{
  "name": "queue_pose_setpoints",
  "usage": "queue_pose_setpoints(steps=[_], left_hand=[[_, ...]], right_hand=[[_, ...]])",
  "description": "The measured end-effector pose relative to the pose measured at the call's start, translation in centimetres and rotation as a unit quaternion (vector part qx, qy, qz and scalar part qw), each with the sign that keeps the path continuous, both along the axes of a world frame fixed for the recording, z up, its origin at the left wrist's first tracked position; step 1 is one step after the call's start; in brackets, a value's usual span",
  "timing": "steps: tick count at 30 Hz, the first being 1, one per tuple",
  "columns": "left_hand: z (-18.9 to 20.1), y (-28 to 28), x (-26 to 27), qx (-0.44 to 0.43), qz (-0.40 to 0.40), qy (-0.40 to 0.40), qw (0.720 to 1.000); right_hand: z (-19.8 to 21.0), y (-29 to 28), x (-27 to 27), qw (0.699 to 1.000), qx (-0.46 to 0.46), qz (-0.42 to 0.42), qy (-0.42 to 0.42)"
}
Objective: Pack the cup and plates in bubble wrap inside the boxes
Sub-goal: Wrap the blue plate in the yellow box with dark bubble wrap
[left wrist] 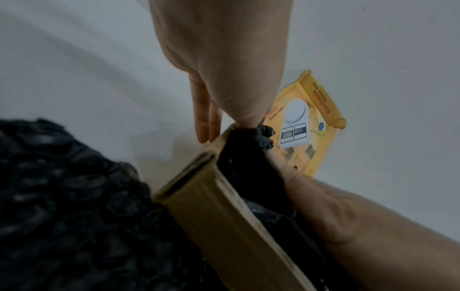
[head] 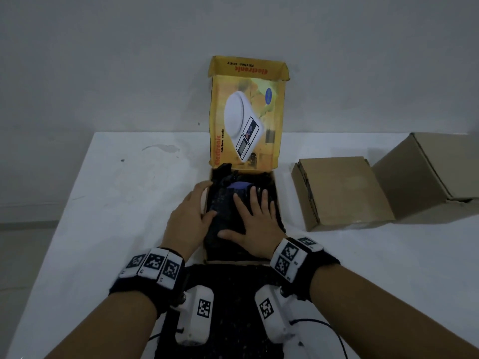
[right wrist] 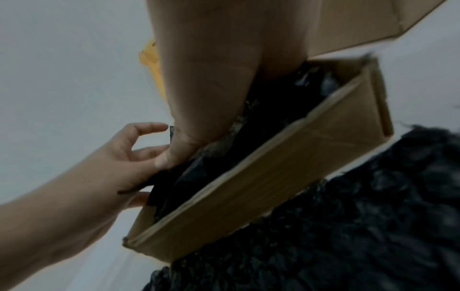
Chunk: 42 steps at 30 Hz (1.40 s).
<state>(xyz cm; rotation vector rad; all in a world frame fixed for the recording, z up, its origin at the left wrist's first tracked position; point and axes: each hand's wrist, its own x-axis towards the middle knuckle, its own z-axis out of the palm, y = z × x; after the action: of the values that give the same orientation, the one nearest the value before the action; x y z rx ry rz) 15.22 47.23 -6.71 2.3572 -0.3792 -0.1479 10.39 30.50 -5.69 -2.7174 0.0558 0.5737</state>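
Observation:
The yellow kitchen-scale box (head: 234,261) lies open in the middle of the table, its lid (head: 246,120) standing up against the wall. Black bubble wrap (head: 225,203) fills it, and a blue piece of crockery (head: 238,185) peeks out at the far end. My right hand (head: 250,213) lies flat on the wrap, fingers spread. My left hand (head: 201,203) rests over the box's left wall (left wrist: 224,216), its fingers (left wrist: 206,122) straight down the outside and the thumb inside on the wrap. What else the wrap covers is hidden.
A loose sheet of black bubble wrap (head: 233,301) hangs over the table's near edge, below the box. Two plain brown cardboard boxes (head: 339,190) (head: 430,177) sit to the right. The white table (head: 116,203) stretches left to its edge.

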Motion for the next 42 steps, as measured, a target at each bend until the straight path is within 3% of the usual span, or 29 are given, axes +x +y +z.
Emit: queue_pose_setpoints(steps=[3, 5, 6, 9, 12, 15, 23, 27, 31, 33, 36, 39, 42], left_hand=[[0.1, 0.6, -0.6, -0.005, -0.006, -0.014, 1.0], [0.2, 0.9, -1.0, -0.015, -0.004, -0.006, 1.0], [0.3, 1.1, -1.1, -0.023, -0.002, 0.002, 1.0], [0.5, 1.4, -1.5, -0.043, -0.004, 0.018, 0.999], [0.6, 1.5, -1.5, -0.038, -0.009, 0.028, 0.999], [0.7, 1.5, -1.5, -0.025, -0.009, 0.038, 0.999], [1.1, 1.4, -1.7, -0.022, -0.005, 0.056, 0.998], [1.0, 1.7, -1.5, -0.059, -0.008, 0.087, 0.994], [0.9, 1.5, -1.4, -0.067, -0.008, 0.095, 0.993], [0.8, 1.3, -1.4, -0.058, -0.005, 0.09, 0.994], [0.7, 1.4, -1.5, -0.054, 0.0, 0.096, 0.994], [0.5, 1.6, -1.3, -0.058, -0.005, 0.104, 0.993], [0.4, 1.7, -1.0, -0.062, -0.015, 0.108, 0.992]], right_hand=[[2.1, -1.1, -1.9, 0.989, 0.067, 0.003, -0.135], [3.0, -1.2, -4.0, 0.964, 0.093, 0.06, -0.242], [3.4, -0.9, -5.3, 0.958, 0.113, 0.095, -0.247], [2.5, -0.1, -9.1, 0.965, 0.115, 0.189, -0.142], [0.1, 0.1, -11.1, 0.969, 0.038, 0.235, -0.06], [0.0, 0.1, -11.3, 0.977, 0.028, 0.197, -0.07], [3.2, -1.4, -10.7, 0.985, 0.121, 0.091, -0.086], [6.2, -3.4, -8.7, 0.98, 0.162, -0.018, -0.117], [8.8, -5.5, -4.5, 0.931, 0.177, -0.174, -0.267], [10.3, -5.7, -2.4, 0.901, 0.164, -0.2, -0.348], [12.6, -5.3, 0.1, 0.873, 0.097, -0.169, -0.447], [13.2, -4.3, 1.5, 0.848, -0.023, -0.068, -0.525], [9.6, -3.1, 1.2, 0.879, -0.104, 0.051, -0.462]])
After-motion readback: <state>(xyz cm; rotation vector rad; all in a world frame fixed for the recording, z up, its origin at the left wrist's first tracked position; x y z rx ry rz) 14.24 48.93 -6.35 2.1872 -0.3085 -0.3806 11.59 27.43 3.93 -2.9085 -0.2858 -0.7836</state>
